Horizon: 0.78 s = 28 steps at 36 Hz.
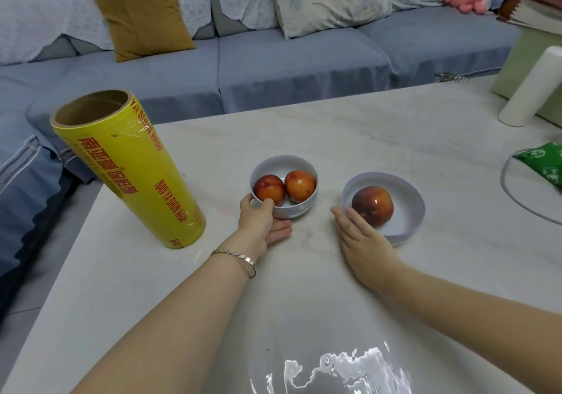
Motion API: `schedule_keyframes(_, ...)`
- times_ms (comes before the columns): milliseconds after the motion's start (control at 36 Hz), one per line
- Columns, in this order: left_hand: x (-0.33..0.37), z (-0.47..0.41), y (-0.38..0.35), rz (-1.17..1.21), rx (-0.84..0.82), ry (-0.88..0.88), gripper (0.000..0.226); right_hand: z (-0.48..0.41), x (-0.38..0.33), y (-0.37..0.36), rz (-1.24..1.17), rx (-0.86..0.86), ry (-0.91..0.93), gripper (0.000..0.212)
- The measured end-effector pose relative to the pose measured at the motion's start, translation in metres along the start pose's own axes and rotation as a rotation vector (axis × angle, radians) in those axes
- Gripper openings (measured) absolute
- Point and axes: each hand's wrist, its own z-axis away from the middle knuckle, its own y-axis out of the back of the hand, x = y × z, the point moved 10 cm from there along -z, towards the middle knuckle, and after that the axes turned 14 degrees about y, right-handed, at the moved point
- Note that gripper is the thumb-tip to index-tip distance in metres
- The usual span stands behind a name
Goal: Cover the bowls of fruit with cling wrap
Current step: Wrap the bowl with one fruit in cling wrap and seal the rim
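Note:
A small white bowl [299,208] holding two red-orange fruits [299,186] sits mid-table. My left hand [262,221] grips its near-left rim, thumb over the edge and fingers underneath. To its right, a wider white bowl [407,211] holds one red fruit [372,206]. My right hand [363,240] lies flat with fingers straight against that bowl's near-left side. A tall yellow roll of cling wrap [133,174] stands upright at the table's left. A loose sheet of cling wrap [334,369] glints on the table close to me.
The pale marble table [334,125] ends at a grey-blue sofa [289,68] with cushions behind. At the right stand a white cylinder [530,86], a green packet [544,165] and a grey cable loop [514,192].

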Motion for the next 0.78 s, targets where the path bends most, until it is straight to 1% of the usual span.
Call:
schedule_keyframes(56,0.000,0.000,0.002,0.011,0.008,0.001,0.050,-0.004,-0.008,0.000,-0.015,-0.110,0.098,0.049)
schedule_keyframes(83,0.001,-0.001,0.003,0.019,0.014,0.002,0.050,-0.004,-0.008,0.001,-0.055,-0.131,0.101,0.048)
schedule_keyframes(111,0.001,-0.001,0.003,0.026,0.024,0.002,0.051,-0.003,-0.005,0.002,-0.126,-0.103,0.069,0.046)
schedule_keyframes(167,0.003,0.001,0.004,0.034,0.055,-0.001,0.051,0.006,0.011,0.017,-0.357,0.031,-0.048,0.040)
schedule_keyframes(222,0.005,0.004,0.005,0.036,0.088,-0.007,0.048,0.017,0.022,0.040,-0.449,0.291,-0.103,0.020)
schedule_keyframes(278,0.006,0.007,0.005,0.046,0.107,-0.012,0.045,0.028,0.024,0.053,-0.498,0.438,-0.120,0.013)
schedule_keyframes(333,0.005,0.011,0.008,0.051,0.117,-0.012,0.043,0.040,0.027,0.062,-0.570,0.518,-0.158,0.014)
schedule_keyframes(389,0.002,0.014,0.013,0.039,0.127,0.003,0.041,0.051,0.034,0.069,-0.664,0.629,-0.210,0.007)
schedule_keyframes(444,-0.004,0.019,0.022,0.017,0.133,0.024,0.040,0.057,0.044,0.069,-0.795,0.682,-0.269,0.014)
schedule_keyframes(500,-0.012,0.025,0.034,-0.012,0.136,0.029,0.038,0.060,0.053,0.067,-0.945,0.711,-0.328,0.017)
schedule_keyframes(583,-0.026,0.038,0.054,-0.074,0.144,0.020,0.036,0.064,0.063,0.063,-1.161,0.686,-0.424,0.020)
schedule_keyframes(667,-0.043,0.057,0.070,-0.162,0.129,0.020,0.031,0.063,0.066,0.063,-1.249,0.643,-0.459,0.025)
schedule_keyframes(778,-0.057,0.084,0.082,-0.267,0.070,-0.024,0.029,0.057,0.065,0.060,-1.328,0.596,-0.493,0.026)
